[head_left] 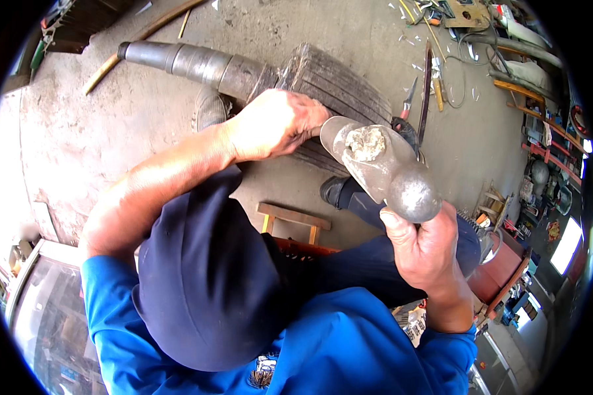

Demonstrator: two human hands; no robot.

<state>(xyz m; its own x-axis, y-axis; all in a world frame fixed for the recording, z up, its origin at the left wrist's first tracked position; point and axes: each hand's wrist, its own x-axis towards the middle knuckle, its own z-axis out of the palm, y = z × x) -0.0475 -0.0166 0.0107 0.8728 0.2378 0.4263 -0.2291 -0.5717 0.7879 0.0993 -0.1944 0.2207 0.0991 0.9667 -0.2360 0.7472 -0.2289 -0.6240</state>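
A ball-peen hammer (pixel 379 164) is raised close to the camera, its rounded end toward my right hand (pixel 425 253). That hand is closed below the hammer head, and the handle is mostly hidden. Beneath lies a heavy stepped steel shaft (pixel 201 66) with a thick, dark, grooved body (pixel 339 82), like a motor rotor. My left hand (pixel 280 125) is a fist at the near side of the grooved body. What its fingers grip, if anything, is hidden behind the hand and the hammer head.
My bent left knee (pixel 204 289) is below my left forearm. A small wooden stool (pixel 293 214) stands between my legs. Red-handled pliers or cutters (pixel 408 99) and a dark bar (pixel 426 89) lie right of the rotor. Cluttered racks (pixel 550 131) line the right side; a glass-fronted case (pixel 53 316) is at left.
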